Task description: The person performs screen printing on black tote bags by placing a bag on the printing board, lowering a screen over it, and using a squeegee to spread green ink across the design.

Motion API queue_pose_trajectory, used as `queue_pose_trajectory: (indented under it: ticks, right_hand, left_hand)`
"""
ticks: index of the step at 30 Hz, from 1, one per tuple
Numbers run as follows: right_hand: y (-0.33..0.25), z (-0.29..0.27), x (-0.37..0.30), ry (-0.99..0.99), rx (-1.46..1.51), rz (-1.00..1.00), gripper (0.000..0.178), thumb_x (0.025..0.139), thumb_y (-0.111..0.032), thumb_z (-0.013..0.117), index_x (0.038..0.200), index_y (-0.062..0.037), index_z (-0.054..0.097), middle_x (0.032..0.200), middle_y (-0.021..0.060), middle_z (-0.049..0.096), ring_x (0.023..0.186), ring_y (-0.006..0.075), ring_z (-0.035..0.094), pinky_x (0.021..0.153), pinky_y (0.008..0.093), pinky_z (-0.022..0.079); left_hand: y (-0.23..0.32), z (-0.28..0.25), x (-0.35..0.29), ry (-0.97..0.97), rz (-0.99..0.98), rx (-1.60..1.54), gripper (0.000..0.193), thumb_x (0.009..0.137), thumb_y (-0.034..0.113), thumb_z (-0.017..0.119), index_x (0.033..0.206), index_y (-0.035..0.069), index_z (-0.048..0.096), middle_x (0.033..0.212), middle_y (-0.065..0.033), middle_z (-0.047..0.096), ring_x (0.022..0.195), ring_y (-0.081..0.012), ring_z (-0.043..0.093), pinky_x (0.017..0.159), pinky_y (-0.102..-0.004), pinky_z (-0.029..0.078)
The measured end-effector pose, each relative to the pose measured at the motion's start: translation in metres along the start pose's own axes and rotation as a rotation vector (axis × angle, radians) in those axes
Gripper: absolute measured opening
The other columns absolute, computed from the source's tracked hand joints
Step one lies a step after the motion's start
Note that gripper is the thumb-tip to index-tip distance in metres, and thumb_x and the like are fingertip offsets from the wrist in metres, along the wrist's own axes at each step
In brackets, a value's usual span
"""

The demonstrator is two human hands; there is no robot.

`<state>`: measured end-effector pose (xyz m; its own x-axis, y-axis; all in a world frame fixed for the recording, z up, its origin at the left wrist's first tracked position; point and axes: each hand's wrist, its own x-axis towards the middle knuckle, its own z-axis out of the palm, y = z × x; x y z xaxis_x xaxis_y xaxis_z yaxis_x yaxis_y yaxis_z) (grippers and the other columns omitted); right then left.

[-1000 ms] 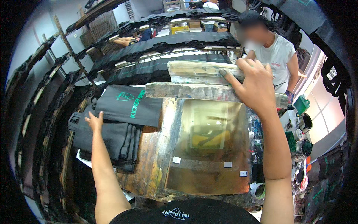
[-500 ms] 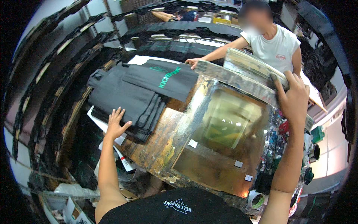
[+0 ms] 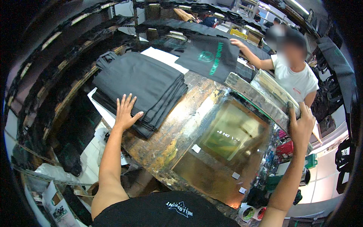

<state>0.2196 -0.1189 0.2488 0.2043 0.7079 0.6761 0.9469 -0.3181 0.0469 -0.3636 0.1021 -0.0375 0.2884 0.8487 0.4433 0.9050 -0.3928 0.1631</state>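
Note:
Fingers spread, my left hand [image 3: 126,112] lies open on the near edge of a stack of folded black fabric bags [image 3: 140,81]. My right hand [image 3: 301,123] is closed round the right end of thick, worn wooden bars at the far edge of a printing screen [image 3: 198,166]. Its fingers partly hide what they grip; it looks like the screen's frame. The screen's glossy amber sheet has a paler greenish rectangle. Beyond the stack, a black bag with a green print [image 3: 206,56] hangs from a co-worker's hand [image 3: 238,43].
Opposite me stands a co-worker in a white sleeveless top [image 3: 297,77]. Black-laden racks [image 3: 56,83] curve along the left. White sheets [image 3: 164,58] lie under the bags. Tape rolls [image 3: 246,212] and a red container [image 3: 284,148] sit near the table's right edge.
The co-worker has lifted the printed bag off the stack and moved it away to the far right. My left hand stays on the stack, my right at the bars. The view has shifted.

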Motion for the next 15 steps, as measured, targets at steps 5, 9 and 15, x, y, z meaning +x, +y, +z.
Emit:
queue_pose_trajectory:
  ticks: [5, 9, 15]
  right_hand:
    - [0.007, 0.005, 0.001, 0.014, -0.026, 0.004, 0.044, 0.097, -0.041, 0.064, 0.114, -0.0001, 0.067, 0.106, 0.0239, 0.067, 0.104, 0.0437, 0.062, 0.094, 0.0499, 0.042]
    - [0.008, 0.003, 0.001, -0.035, -0.031, 0.026, 0.05, 0.098, -0.042, 0.064, 0.122, 0.0014, 0.067, 0.111, 0.0244, 0.068, 0.108, 0.0433, 0.062, 0.098, 0.0497, 0.042]
    - [0.002, 0.001, 0.0, -0.03, -0.017, 0.032, 0.052, 0.099, -0.048, 0.062, 0.122, -0.002, 0.069, 0.111, 0.0223, 0.07, 0.109, 0.0403, 0.063, 0.1, 0.0526, 0.041]
  left_hand:
    - [-0.002, -0.006, 0.001, -0.074, -0.033, -0.04, 0.073, 0.097, 0.06, 0.062, 0.152, 0.013, 0.056, 0.166, -0.0119, 0.041, 0.158, -0.0378, 0.024, 0.129, -0.0596, 0.007]
    - [-0.001, -0.002, 0.004, -0.055, -0.07, -0.075, 0.058, 0.101, 0.048, 0.062, 0.146, 0.012, 0.062, 0.16, -0.011, 0.05, 0.157, -0.0358, 0.03, 0.13, -0.0564, 0.011]
    - [-0.01, 0.007, 0.014, 0.091, -0.086, -0.046, 0.047, 0.103, 0.043, 0.062, 0.133, 0.009, 0.071, 0.138, -0.0128, 0.069, 0.14, -0.0329, 0.053, 0.122, -0.05, 0.032]
